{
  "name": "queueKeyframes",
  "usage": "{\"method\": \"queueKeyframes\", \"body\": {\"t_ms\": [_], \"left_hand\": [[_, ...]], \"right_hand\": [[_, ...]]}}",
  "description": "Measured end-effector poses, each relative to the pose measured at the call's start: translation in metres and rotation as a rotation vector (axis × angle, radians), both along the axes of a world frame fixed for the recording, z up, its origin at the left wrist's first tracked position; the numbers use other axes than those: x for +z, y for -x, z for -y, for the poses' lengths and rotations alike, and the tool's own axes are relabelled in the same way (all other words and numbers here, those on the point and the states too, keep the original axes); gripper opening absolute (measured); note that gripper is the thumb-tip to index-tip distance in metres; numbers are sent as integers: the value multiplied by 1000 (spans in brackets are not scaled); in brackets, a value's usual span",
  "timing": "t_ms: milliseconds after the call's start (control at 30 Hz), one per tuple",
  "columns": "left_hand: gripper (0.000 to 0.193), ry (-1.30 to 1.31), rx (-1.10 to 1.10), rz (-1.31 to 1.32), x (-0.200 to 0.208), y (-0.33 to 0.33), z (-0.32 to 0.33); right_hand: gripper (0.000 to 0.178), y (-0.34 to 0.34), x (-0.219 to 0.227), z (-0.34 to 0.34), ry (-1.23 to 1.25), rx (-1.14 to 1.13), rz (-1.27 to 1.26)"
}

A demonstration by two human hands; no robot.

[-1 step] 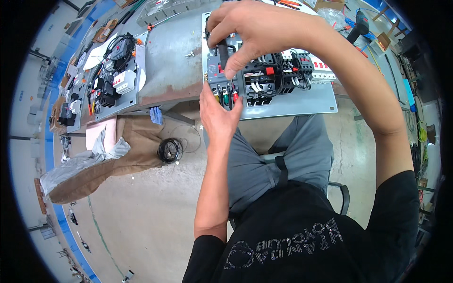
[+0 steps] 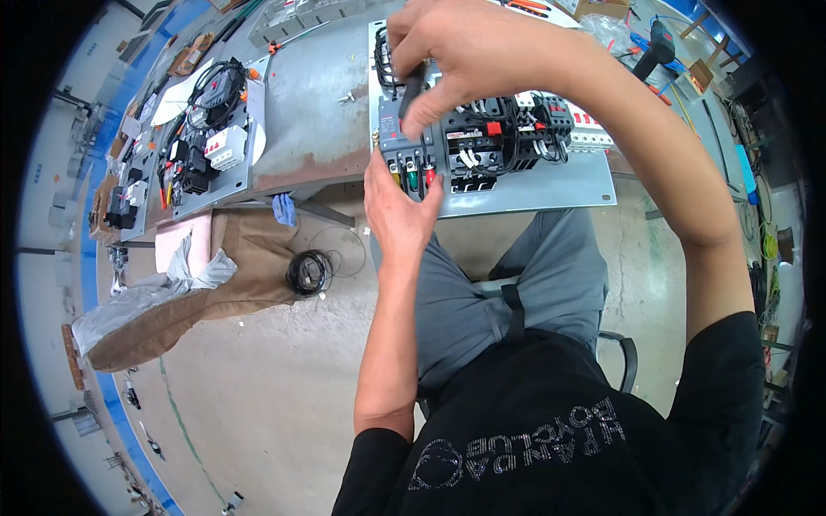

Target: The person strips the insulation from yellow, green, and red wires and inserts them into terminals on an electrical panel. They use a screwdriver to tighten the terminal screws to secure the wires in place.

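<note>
A grey metal mounting panel (image 2: 551,185) lies at the table's front edge, carrying a row of black contactors (image 2: 495,142) with black wiring. At the row's left end sits a grey breaker block (image 2: 394,138) with yellow, green and red wire ends at its lower side. My left hand (image 2: 397,206) reaches up from below, its fingers gripping the lower end of that block. My right hand (image 2: 469,47) hovers above the block and pinches a dark screwdriver (image 2: 413,86), tip pointing down into the block's top. The tip itself is hidden by my fingers.
A second panel (image 2: 202,150) with wired parts lies on the grey table (image 2: 318,103) to the left. On the floor are a coil of black wire (image 2: 308,271), a brown bag with clear plastic (image 2: 163,301) and a blue cloth (image 2: 284,209). A power drill (image 2: 658,43) rests at the top right.
</note>
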State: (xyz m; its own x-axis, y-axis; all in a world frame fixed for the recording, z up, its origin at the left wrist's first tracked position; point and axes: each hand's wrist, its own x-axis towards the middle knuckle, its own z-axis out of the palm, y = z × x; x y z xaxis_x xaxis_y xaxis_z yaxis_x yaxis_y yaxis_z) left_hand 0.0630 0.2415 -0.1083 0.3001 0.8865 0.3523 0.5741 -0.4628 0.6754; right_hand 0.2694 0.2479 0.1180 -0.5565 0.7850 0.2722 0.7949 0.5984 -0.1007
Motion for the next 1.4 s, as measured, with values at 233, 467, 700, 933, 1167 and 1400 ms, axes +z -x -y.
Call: {"method": "queueKeyframes", "body": {"t_ms": [233, 467, 700, 933, 1167, 1400], "left_hand": [[96, -11, 8, 92, -5, -2, -1], [93, -19, 7, 103, -5, 1, -3], [90, -102, 4, 119, -9, -2, -4], [87, -39, -8, 141, -4, 1, -2], [87, -100, 4, 137, -7, -2, -3], [89, -45, -5, 136, -1, 3, -2]], "right_hand": [[59, 19, -14, -3, 393, -335, -167], [53, 9, -22, -8, 977, -269, -651], [56, -4, -23, 5, 647, 54, -504], [59, 44, -33, 10, -107, -458, -42], [48, 17, -31, -14, 157, -256, -268], [57, 8, -19, 0, 868, -291, -725]]}}
